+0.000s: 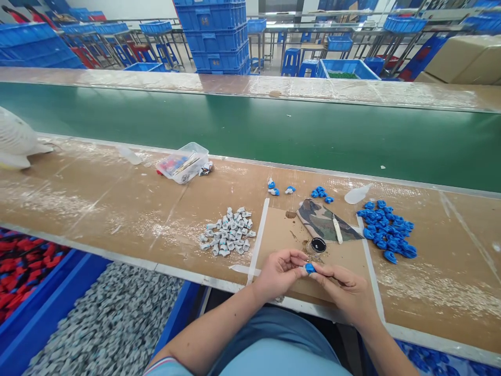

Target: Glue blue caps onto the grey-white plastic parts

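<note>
A small blue plastic part (309, 268) is pinched between the fingertips of my left hand (282, 270) and my right hand (348, 290), low over the taped cardboard work area. Whether a grey piece is joined to it is hidden by my fingers. Just beyond my hands stands a small round pot of dark liquid (318, 245). Behind it lies a camouflage cloth (321, 221) with a white-handled tool (337, 228) on top. To the left is a heap of small grey parts (230, 231), and on the right a heap of blue parts (386, 230).
Several joined blue-grey pieces (273, 189) lie near the green conveyor belt (250, 128). A clear plastic box (187, 163) holds brushes or sticks. Blue bins of grey parts (105, 313) and red parts (23, 266) sit below the table's left edge. Stacked blue crates (217, 36) rise beyond the belt.
</note>
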Available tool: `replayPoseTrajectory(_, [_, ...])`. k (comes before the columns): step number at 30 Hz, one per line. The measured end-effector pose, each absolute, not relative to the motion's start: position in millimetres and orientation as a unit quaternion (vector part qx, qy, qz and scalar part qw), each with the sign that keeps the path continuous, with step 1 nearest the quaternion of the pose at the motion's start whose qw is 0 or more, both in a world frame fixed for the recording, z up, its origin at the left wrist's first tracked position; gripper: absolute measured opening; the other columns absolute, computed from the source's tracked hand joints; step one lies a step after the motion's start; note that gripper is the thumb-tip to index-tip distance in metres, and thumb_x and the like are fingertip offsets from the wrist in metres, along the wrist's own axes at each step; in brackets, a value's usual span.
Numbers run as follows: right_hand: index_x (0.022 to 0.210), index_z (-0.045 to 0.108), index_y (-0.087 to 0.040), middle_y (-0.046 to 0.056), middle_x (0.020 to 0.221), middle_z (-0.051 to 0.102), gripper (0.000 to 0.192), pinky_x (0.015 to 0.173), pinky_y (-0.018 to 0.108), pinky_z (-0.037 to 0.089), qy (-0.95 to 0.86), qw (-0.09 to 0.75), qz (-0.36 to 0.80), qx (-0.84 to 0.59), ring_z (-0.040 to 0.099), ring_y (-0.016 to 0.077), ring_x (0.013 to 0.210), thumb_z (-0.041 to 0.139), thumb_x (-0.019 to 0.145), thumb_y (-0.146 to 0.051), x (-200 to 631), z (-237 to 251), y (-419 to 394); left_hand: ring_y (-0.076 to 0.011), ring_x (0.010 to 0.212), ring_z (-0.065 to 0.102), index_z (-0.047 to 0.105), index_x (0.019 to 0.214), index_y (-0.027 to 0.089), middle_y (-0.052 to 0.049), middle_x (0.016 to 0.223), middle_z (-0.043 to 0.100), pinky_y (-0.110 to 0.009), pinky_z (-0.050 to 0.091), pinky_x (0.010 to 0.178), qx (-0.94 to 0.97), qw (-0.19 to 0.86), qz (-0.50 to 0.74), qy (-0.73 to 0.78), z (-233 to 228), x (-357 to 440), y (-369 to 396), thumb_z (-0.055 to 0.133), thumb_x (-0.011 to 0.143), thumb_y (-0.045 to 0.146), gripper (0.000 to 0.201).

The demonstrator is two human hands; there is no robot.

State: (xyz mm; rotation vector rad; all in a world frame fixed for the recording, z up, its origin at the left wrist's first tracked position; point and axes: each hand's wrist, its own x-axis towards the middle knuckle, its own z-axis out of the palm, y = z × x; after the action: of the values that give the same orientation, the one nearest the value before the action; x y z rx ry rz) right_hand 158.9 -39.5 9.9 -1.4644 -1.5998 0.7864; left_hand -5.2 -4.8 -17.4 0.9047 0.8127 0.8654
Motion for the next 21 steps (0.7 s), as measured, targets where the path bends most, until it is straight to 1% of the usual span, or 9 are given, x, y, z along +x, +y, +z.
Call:
replayPoseTrajectory(6, [0.08,0.075,-0.027,0.003,0.083,0.074,0.01,0.066,0.03,0.06,-0.599,0.456,0.282,-0.595,0.071,0.0212,0.073,0.068,0.074,-0.031,152,-6,-49,-0.0139,0.072,0.065,0.066,0.085,0.013,-0.004,0.074,0.07,-0.027,0.05,0.076,0.386,0.752,0.374,0.381,-10,-5,-1,0.081,0.058,0.036,0.038])
replayPoseTrajectory(12, [0.091,0.074,-0.028,0.002,0.09,0.074,0.018,0.073,0.032,0.06,-0.605,0.473,0.293,-0.569,0.071,0.0206,0.079,0.066,0.075,-0.025,157,-10,-48,-0.0106,0.065,0.062,0.064,0.083,0.013,-0.001,0.069,0.067,-0.024,0.05,0.07,0.35,0.76,0.377,0.398,-6,-3,2,0.084,0.053,0.037,0.043])
replayPoseTrajectory(15, [0.094,0.073,-0.028,0.003,0.092,0.074,0.02,0.073,0.032,0.06,-0.602,0.474,0.31,-0.563,0.071,0.0205,0.081,0.066,0.076,-0.024,161,-12,-48,-0.0101,0.06,0.06,0.063,0.084,0.013,0.0,0.068,0.065,-0.025,0.05,0.065,0.337,0.772,0.366,0.395,-6,-2,2,0.084,0.052,0.039,0.046])
replayPoseTrajectory(18, [0.093,0.074,-0.027,0.003,0.091,0.074,0.019,0.073,0.032,0.06,-0.596,0.481,0.311,-0.563,0.071,0.0207,0.081,0.066,0.076,-0.024,160,-15,-48,-0.0106,0.059,0.061,0.063,0.084,0.013,0.0,0.067,0.065,-0.027,0.051,0.066,0.335,0.781,0.354,0.391,-4,-2,3,0.084,0.052,0.04,0.047])
replayPoseTrajectory(21, [0.09,0.074,-0.027,0.003,0.087,0.074,0.016,0.072,0.031,0.06,-0.598,0.485,0.294,-0.566,0.071,0.0198,0.078,0.066,0.077,-0.023,155,-16,-49,-0.0106,0.057,0.061,0.063,0.079,0.012,-0.001,0.066,0.065,-0.027,0.051,0.066,0.345,0.776,0.345,0.4,-4,-2,4,0.084,0.052,0.041,0.045])
